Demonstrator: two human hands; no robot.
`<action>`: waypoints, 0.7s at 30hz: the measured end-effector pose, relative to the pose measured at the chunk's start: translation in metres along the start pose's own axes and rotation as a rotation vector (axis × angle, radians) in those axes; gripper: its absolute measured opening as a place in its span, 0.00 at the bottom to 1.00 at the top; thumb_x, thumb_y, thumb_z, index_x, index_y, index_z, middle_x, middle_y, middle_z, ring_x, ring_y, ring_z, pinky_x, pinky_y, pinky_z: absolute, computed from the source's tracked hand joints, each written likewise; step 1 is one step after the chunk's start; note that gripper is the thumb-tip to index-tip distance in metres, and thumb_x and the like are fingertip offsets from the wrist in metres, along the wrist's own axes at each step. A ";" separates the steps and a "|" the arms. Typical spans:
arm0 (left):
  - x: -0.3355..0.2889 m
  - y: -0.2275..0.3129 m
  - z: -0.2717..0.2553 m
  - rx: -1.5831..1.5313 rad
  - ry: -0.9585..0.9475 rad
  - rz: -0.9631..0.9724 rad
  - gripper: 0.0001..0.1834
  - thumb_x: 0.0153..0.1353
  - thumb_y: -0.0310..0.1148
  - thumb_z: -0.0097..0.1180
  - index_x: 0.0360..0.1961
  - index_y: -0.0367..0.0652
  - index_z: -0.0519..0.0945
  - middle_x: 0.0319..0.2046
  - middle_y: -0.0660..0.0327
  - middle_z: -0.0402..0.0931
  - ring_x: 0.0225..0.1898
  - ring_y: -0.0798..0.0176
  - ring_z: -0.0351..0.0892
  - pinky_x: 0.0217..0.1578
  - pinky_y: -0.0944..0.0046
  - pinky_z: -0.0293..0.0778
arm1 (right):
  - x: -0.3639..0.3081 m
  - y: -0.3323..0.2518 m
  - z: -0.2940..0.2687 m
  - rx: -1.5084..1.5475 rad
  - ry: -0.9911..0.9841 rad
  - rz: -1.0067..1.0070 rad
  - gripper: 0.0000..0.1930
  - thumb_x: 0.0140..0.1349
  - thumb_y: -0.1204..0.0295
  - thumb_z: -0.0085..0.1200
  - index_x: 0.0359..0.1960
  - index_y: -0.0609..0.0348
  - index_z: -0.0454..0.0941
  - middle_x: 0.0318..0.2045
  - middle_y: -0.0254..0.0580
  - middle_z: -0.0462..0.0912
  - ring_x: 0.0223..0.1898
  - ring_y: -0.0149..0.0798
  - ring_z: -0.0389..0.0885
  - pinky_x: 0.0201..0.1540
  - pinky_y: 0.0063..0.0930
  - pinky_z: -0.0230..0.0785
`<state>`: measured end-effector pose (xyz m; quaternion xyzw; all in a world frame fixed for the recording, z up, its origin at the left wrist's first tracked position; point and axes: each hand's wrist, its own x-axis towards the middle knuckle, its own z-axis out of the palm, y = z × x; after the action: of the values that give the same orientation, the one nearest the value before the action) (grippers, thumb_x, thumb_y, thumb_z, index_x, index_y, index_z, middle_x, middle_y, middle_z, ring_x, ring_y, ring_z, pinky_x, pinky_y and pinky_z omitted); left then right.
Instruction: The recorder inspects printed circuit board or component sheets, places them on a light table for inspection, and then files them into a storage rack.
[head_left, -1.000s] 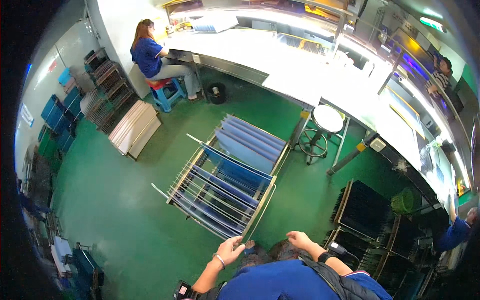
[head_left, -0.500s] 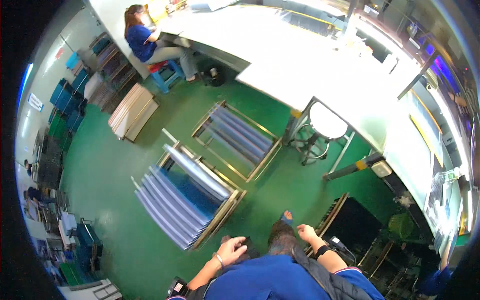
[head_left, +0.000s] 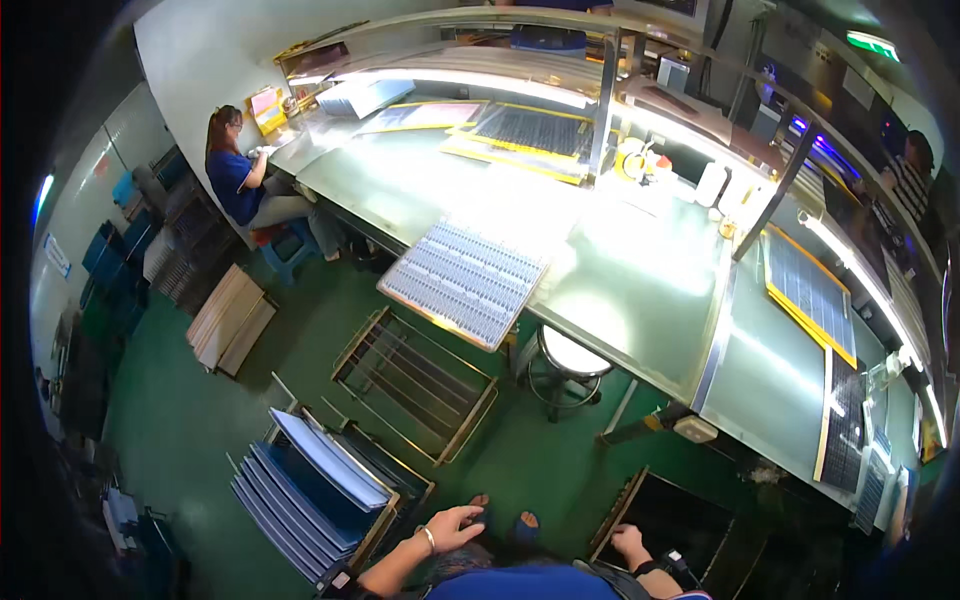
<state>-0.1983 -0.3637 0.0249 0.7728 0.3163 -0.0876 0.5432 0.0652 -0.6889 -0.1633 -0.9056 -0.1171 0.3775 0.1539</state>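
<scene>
My left hand (head_left: pixel 455 527) hangs in front of me with its fingers stretched out, a band on the wrist, and nothing in it. It is nearest to a low rack (head_left: pixel 408 505) of upright blue-grey panels (head_left: pixel 290 515), apart from it. My right hand (head_left: pixel 630 543) has its fingers curled in, with no object showing in them. It hovers over the left edge of a dark low rack (head_left: pixel 668 520); whether it touches cannot be told. A flat panel (head_left: pixel 465 283) covered in rows of small pale marks lies on the worktable (head_left: pixel 640 310), jutting past its front edge.
A bare-looking metal rack (head_left: pixel 415 385) stands on the green floor below the panel. A round stool (head_left: pixel 570 352) is tucked under the table's edge. Stacked boards (head_left: pixel 228 325) stand at the left. A co-worker in blue (head_left: pixel 235 180) sits at the far left; yellow-edged screens (head_left: pixel 530 135) lie at the back.
My view has tilted up, bringing more of the worktable and its shelf into sight. The glare has dropped, so the patterned panel now shows. My right hand's fingers look more curled.
</scene>
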 end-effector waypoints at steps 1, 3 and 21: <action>0.017 0.004 -0.005 -0.015 0.022 0.048 0.24 0.51 0.43 0.53 0.46 0.39 0.70 0.39 0.51 0.73 0.39 0.56 0.75 0.41 0.62 0.70 | 0.002 0.000 0.001 -0.015 -0.043 -0.023 0.15 0.43 0.68 0.47 0.34 0.57 0.78 0.33 0.50 0.78 0.40 0.46 0.75 0.45 0.31 0.66; 0.048 0.023 -0.021 -0.040 0.021 0.114 0.23 0.51 0.41 0.52 0.46 0.39 0.70 0.39 0.51 0.73 0.39 0.57 0.75 0.41 0.64 0.70 | 0.000 -0.009 0.006 -0.031 -0.087 -0.046 0.16 0.43 0.68 0.48 0.35 0.56 0.78 0.34 0.49 0.78 0.40 0.45 0.75 0.46 0.30 0.65; -0.130 -0.046 0.014 -0.034 0.214 -0.223 0.27 0.52 0.47 0.50 0.50 0.42 0.67 0.43 0.53 0.71 0.43 0.58 0.73 0.44 0.64 0.68 | 0.095 -0.063 0.022 -0.484 -0.347 -0.495 0.13 0.46 0.69 0.50 0.34 0.59 0.76 0.31 0.49 0.78 0.36 0.45 0.76 0.41 0.32 0.67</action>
<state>-0.3242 -0.4176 0.0459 0.7285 0.4576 -0.0589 0.5064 0.1088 -0.5950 -0.2166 -0.7827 -0.4422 0.4379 0.0001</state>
